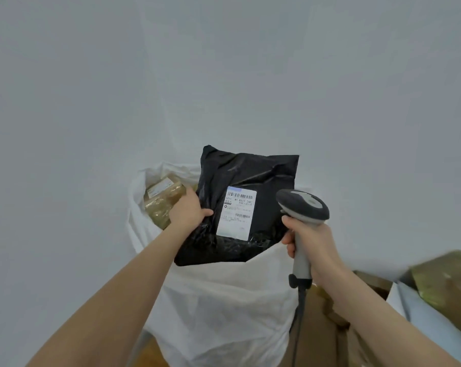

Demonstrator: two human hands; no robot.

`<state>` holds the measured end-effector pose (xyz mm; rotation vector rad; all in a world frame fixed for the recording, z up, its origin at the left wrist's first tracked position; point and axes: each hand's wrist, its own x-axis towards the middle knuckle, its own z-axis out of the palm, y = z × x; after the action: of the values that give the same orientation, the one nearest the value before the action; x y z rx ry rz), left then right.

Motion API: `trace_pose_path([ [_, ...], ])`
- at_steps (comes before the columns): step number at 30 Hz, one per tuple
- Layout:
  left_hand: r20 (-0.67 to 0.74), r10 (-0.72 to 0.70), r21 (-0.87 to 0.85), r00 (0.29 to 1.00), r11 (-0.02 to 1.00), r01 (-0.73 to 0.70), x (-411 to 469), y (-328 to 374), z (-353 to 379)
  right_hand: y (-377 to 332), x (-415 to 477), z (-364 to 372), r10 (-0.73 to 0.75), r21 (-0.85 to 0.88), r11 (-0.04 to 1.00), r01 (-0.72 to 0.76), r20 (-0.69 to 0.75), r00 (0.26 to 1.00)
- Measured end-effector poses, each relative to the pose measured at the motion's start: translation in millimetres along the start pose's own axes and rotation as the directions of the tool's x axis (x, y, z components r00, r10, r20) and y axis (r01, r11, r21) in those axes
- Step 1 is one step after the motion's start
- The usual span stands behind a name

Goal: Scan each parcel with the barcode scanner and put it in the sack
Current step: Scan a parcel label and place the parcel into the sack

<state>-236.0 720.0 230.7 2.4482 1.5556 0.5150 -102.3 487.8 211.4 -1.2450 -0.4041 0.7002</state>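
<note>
Left hand [189,211] grips black parcel [248,181] over white sack [224,300]; right hand [310,241] clasps barcode scanner [303,205].

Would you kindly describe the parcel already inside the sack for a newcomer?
Start at the white sack. In its open mouth, left of the black parcel that the left hand grips, lies the gold parcel. Its crinkly wrap is gold, not black.

Black parcel [240,205] with white label [237,213], white sack [224,300], grey scanner [303,207], tan parcel [163,202]
</note>
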Motion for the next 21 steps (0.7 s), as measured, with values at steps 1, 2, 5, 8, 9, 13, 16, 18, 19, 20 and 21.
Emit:
trace_pose_path([
  [1,-0.072,0.059,0.073,0.996,0.996,-0.053,-0.1,7.4,-3.0,0.0,2.7,-0.8,0.007,0.003,1.0,-0.007,-0.004,1.0],
  [2,-0.137,0.167,0.153,0.976,0.977,-0.146,-1.0,17.3,-5.6,-0.1,4.9,-1.2,0.014,0.007,1.0,-0.014,-0.004,1.0],
  [5,0.032,0.412,0.241,0.91,0.881,-0.407,-5.5,54.9,-2.6,-1.1,10.1,-3.2,0.038,0.022,0.999,-0.038,-0.001,0.999],
  [8,0.378,0.314,0.239,0.871,0.876,-0.419,-12.9,69.6,34.2,-3.2,13.9,-9.0,0.047,0.022,0.999,-0.046,-0.005,0.999],
  [9,0.417,0.281,0.285,0.864,0.862,-0.418,-14.8,66.9,47.6,-4.3,15.9,-12.7,0.043,0.027,0.999,-0.042,-0.008,0.999],
  [13,0.376,0.248,0.349,0.893,0.855,-0.384,-9.1,43.9,67.3,-5.7,23.7,-28.7,0.041,0.031,0.999,-0.04,-0.034,0.999],
  [16,0.345,0.235,0.348,0.909,0.867,-0.356,-6.6,34.7,67.7,-4.4,28.0,-36.2,0.062,0.044,0.997,-0.06,-0.045,0.997],
  [18,0.332,0.232,0.361,0.914,0.864,-0.351,-10.9,32.6,72.1,-3.3,28.4,-40.6,0.08,0.047,0.996,-0.078,-0.044,0.996],
  [19,0.332,0.232,0.367,0.914,0.861,-0.351,-12.5,32.9,72.2,-2.9,28.6,-43.0,0.086,0.049,0.995,-0.084,-0.047,0.995],
  [20,0.336,0.231,0.367,0.913,0.861,-0.353,-13.9,33.5,70.5,-2.4,28.2,-46.0,0.09,0.053,0.995,-0.087,-0.054,0.994],
  [21,0.343,0.229,0.361,0.911,0.863,-0.353,-14.1,34.5,67.1,-2.6,27.9,-49.1,0.093,0.059,0.994,-0.089,-0.058,0.994],
])
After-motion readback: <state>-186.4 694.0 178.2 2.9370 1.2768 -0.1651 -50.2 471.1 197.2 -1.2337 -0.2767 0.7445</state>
